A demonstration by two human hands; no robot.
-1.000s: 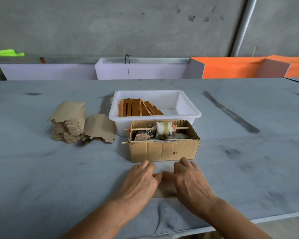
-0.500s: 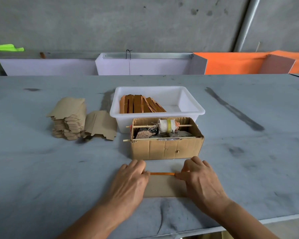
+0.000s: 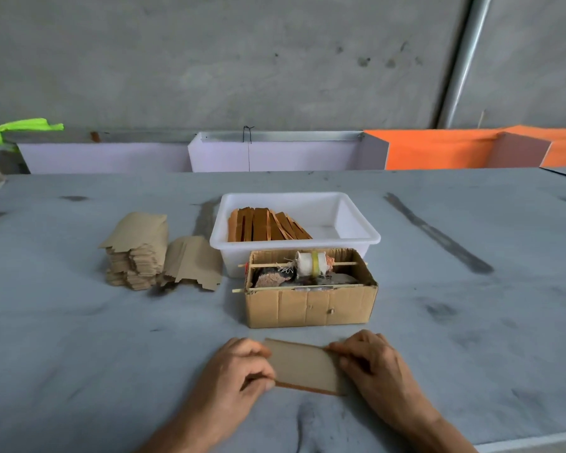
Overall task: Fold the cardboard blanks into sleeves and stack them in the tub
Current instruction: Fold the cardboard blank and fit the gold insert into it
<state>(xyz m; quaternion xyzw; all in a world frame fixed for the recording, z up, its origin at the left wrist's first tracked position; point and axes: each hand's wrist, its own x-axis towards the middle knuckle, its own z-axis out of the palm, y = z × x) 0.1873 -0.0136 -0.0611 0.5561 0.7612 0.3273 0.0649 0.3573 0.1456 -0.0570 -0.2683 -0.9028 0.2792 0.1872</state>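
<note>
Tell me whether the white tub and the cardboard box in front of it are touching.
Cannot tell. In the head view the cardboard box overlaps the white tub's front wall, hiding any gap or contact between them.

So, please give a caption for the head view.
Both hands hold a folded cardboard sleeve before the tub.
</note>
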